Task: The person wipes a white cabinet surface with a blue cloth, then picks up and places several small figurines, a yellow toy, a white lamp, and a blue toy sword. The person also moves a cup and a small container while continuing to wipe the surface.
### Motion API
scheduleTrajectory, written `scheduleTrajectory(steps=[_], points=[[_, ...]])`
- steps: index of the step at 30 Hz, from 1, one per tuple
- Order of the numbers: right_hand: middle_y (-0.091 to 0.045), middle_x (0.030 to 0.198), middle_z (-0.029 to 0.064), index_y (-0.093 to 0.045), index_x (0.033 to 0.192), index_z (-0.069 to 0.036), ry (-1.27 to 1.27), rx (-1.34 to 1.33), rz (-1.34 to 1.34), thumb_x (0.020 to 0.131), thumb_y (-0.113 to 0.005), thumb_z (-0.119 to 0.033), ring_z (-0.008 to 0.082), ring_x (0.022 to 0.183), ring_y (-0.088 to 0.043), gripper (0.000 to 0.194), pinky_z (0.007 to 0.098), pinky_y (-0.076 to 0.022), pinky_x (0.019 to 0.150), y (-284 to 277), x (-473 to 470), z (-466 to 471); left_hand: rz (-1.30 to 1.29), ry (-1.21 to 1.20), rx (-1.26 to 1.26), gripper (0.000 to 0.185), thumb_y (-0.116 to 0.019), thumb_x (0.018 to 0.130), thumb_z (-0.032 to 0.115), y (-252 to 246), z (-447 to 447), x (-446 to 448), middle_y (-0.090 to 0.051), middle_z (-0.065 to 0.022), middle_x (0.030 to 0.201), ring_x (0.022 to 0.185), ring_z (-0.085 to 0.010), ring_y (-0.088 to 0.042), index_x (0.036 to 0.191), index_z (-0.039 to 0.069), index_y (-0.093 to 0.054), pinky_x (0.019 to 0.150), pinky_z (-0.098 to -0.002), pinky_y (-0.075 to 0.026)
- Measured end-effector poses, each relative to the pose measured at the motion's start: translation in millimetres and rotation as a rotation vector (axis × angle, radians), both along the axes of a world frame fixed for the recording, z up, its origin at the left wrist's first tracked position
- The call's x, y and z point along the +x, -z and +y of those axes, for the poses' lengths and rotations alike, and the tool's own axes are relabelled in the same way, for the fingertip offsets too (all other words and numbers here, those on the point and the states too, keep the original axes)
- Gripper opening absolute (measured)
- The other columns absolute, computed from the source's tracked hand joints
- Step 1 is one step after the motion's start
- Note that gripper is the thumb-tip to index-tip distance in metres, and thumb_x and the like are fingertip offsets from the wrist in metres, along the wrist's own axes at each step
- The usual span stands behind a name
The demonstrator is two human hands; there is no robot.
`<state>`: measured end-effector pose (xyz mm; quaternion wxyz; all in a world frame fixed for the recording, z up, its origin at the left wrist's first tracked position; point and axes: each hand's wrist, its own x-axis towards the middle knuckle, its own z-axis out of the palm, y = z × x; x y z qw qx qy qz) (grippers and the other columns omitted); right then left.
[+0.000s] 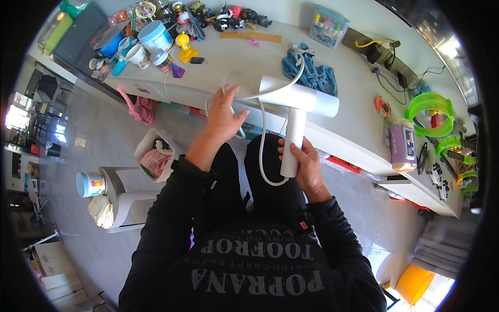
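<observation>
My right hand (310, 165) grips the handle of a white hair dryer (294, 128), its barrel raised in front of the desk edge. A white power cord (263, 144) leaves the bottom of the handle and loops upward. My left hand (224, 115) is to the left of the dryer, thumb and fingers apart, with parts of the cord running beside and behind it. A faint clear round object (236, 82) shows just beyond its blurred fingertips; what it is I cannot tell. Behind the barrel, a crumpled blue cloth (312, 70) lies on the white desk (234, 50).
Figurines (241, 17), tubs (155, 36) and a yellow ruler (249, 37) crowd the desk's back left. At right are a power strip (384, 58), a tissue pack (403, 146) and green plastic rings (430, 115). A waste bin (156, 156) and stool (128, 202) stand left.
</observation>
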<state>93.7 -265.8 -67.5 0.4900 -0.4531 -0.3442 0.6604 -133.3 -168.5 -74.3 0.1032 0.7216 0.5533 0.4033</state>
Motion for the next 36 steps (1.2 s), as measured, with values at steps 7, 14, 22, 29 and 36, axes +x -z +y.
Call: scheduleTrajectory(steps=[7, 14, 22, 29, 36], points=[[-0.063, 0.1, 0.0074, -0.052, 0.122, 0.0, 0.129, 0.03, -0.148, 0.087, -0.064, -0.009, 0.0133, 0.089, -0.059, 0.038, 0.0291, -0.0493, 0.08, 4, -10, 2, -0.376, -0.128, -0.063, 0.007, -0.06, 0.088, 0.007, 14, 9, -6, -0.064, -0.0153, 0.098, 0.087, -0.0271, -0.064, 0.091, 0.001, -0.062, 0.077, -0.0338, -0.05], [-0.062, 0.101, 0.0072, -0.048, 0.128, 0.0, 0.232, 0.453, -0.273, 0.084, -0.067, -0.007, 0.0138, 0.086, -0.059, 0.048, 0.0279, -0.0485, 0.08, -18, -26, -6, -0.835, -0.068, -0.181, 0.024, -0.05, 0.098, 0.022, -50, -45, -24, -0.064, -0.0066, 0.08, 0.072, -0.0147, -0.063, 0.095, 0.001, -0.062, 0.07, -0.0266, -0.049], [-0.059, 0.103, 0.0176, -0.056, 0.116, 0.001, 0.181, 0.988, -0.532, 0.072, -0.071, 0.0, 0.0337, 0.091, -0.061, 0.047, 0.0366, -0.0499, 0.079, -67, -74, -20, -0.889, 0.306, -0.174, 0.062, -0.067, 0.086, 0.015, -80, -124, -9, -0.052, -0.0111, 0.128, 0.117, -0.0226, -0.05, 0.138, 0.0, -0.037, 0.1, -0.0366, -0.039], [-0.053, 0.121, 0.0215, -0.053, 0.124, 0.003, -0.136, 1.255, -0.579, 0.07, -0.068, -0.002, 0.036, 0.103, -0.056, 0.057, 0.0391, -0.0468, 0.087, -84, -116, -49, -1.235, 0.157, -0.126, 0.052, -0.059, 0.076, 0.006, -100, -155, -19, -0.056, -0.0171, 0.108, 0.098, -0.027, -0.061, 0.125, -0.003, -0.043, 0.091, -0.0404, -0.05], [-0.054, 0.129, 0.0205, -0.048, 0.131, 0.003, -0.065, 1.006, -0.414, 0.087, -0.064, -0.015, 0.0288, 0.117, -0.055, 0.05, 0.0361, -0.0421, 0.098, -79, -91, -5, -1.466, 0.655, -0.091, 0.053, -0.058, 0.074, 0.007, -121, -173, -94, -0.052, -0.0091, 0.09, 0.07, -0.0131, -0.049, 0.126, 0.007, -0.048, 0.086, -0.0424, -0.05]])
